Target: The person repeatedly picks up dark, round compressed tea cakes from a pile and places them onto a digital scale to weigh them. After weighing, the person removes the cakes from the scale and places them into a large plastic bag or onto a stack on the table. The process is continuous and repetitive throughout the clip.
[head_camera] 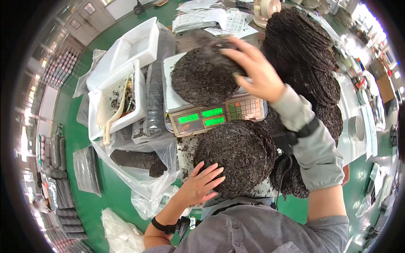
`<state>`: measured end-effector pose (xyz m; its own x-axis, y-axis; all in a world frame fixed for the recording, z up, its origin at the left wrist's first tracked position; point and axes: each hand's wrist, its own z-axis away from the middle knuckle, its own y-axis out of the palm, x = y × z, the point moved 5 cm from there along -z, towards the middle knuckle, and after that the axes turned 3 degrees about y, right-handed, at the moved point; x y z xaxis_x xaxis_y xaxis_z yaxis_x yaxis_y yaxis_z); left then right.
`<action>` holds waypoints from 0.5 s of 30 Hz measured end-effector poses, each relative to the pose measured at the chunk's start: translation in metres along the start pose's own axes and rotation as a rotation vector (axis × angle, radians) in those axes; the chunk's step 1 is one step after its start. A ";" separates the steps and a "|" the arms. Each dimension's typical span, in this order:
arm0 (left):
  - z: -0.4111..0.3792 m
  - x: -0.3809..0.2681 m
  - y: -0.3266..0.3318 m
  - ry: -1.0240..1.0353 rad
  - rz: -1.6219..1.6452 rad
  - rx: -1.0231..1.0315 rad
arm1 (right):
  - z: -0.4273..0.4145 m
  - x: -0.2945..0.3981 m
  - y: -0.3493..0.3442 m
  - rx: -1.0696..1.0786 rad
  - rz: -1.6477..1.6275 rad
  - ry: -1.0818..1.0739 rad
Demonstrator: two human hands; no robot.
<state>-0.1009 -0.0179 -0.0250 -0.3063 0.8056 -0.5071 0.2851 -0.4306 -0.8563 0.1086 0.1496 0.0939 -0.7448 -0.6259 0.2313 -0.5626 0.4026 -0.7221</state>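
Observation:
A dark round sheet, seemingly dried seaweed (202, 76), lies on the pan of a digital scale (186, 125) with a lit green display. Over its right part is my right hand (258, 71), blurred, fingers spread; whether it grips the sheet cannot be told. Nearer my body, a stack of similar round sheets (235, 158) stands in front of the scale. My left hand (204, 183) rests on the stack's lower left with its fingers apart. Tall piles of the same dark sheets (297, 47) rise to the right, partly behind my right arm.
White plastic bins (142, 110) stand left of the scale, one holding a pale-handled tool (121, 101) and dark scraps. Beside them lie plastic-wrapped dark bundles (155, 95). Papers (202, 19) and a small fan (265, 11) are at the back. Clear plastic bags (148, 189) hang at the table's left.

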 end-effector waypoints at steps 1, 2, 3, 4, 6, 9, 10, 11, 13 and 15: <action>0.000 -0.001 -0.001 0.001 -0.005 -0.001 | -0.013 0.005 0.022 0.046 0.021 -0.049; 0.000 -0.003 -0.002 0.003 -0.010 -0.002 | -0.019 0.007 0.049 0.174 0.090 -0.059; 0.001 -0.003 -0.002 0.003 -0.015 -0.003 | -0.017 0.005 0.079 0.301 0.162 -0.070; 0.000 -0.003 -0.003 0.018 -0.024 0.001 | -0.005 -0.002 0.103 0.429 0.297 -0.024; 0.005 -0.002 -0.004 0.008 0.026 -0.018 | -0.007 0.002 0.107 0.380 0.278 0.015; 0.009 0.002 -0.013 0.079 0.167 -0.170 | -0.019 0.012 0.034 0.026 0.135 0.005; 0.012 0.008 -0.019 0.081 0.199 -0.264 | -0.013 0.009 0.007 -0.089 0.023 0.051; 0.013 0.014 -0.026 0.078 0.223 -0.362 | -0.004 0.003 -0.010 -0.138 -0.050 0.144; 0.018 0.030 -0.049 -0.011 0.199 -0.576 | 0.018 -0.009 -0.018 -0.103 -0.092 0.196; 0.017 0.054 -0.067 -0.093 0.251 -0.787 | 0.038 -0.011 -0.016 0.022 0.032 0.192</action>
<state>-0.1523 0.0472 0.0030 -0.2133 0.6718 -0.7093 0.8961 -0.1548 -0.4161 0.1396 0.1244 0.0783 -0.8180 -0.4735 0.3266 -0.5313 0.4043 -0.7445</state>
